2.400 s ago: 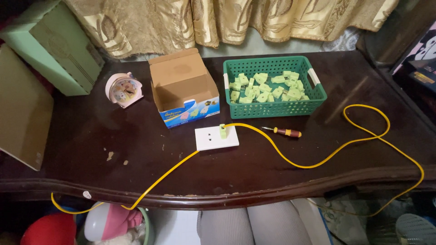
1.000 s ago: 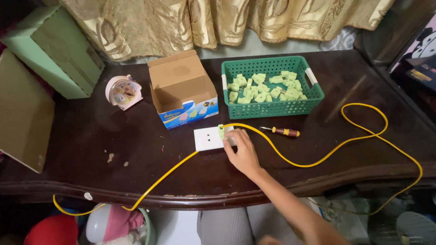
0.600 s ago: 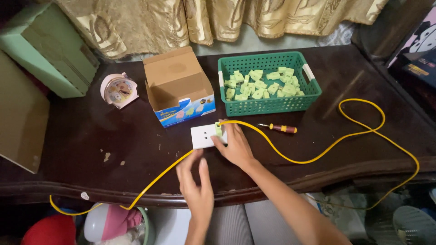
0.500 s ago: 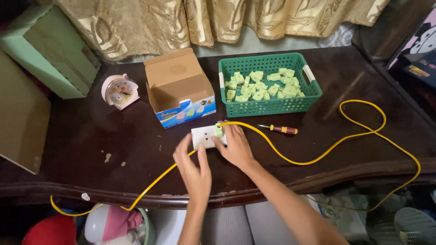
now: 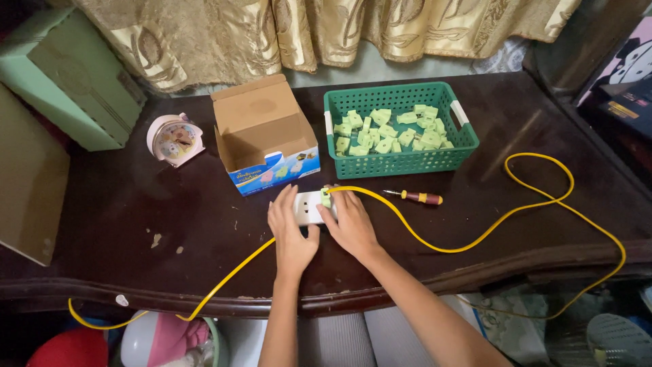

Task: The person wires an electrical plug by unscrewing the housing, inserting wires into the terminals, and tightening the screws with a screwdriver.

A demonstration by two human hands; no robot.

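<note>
both hands on white socket plate (image 5: 311,207), near front edge of dark table (image 5: 136,224). left hand (image 5: 291,231) flat, fingers spread over plate's left side. right hand (image 5: 352,224) fingers pinched on green plug (image 5: 326,198). yellow cable (image 5: 475,238) passes through; screwdriver (image 5: 415,197) just right.

Table (image 5: 122,224): dark wood, worn front edge.
Basket (image 5: 454,151): green plastic, at 1 o'clock, holding pale green blocks (image 5: 387,129).
Cardboard box (image 5: 261,129): open, at 11 o'clock, just left of the basket.
Clock (image 5: 175,139): small, round, pink, at 10 o'clock beside the box.
Screwdriver (image 5: 415,197): at 3 o'clock, lying flat below the basket.
Curtain (image 5: 326,27): gold, patterned, at 12 o'clock.
Green box (image 5: 68,75): pale, far 10 o'clock.
</note>
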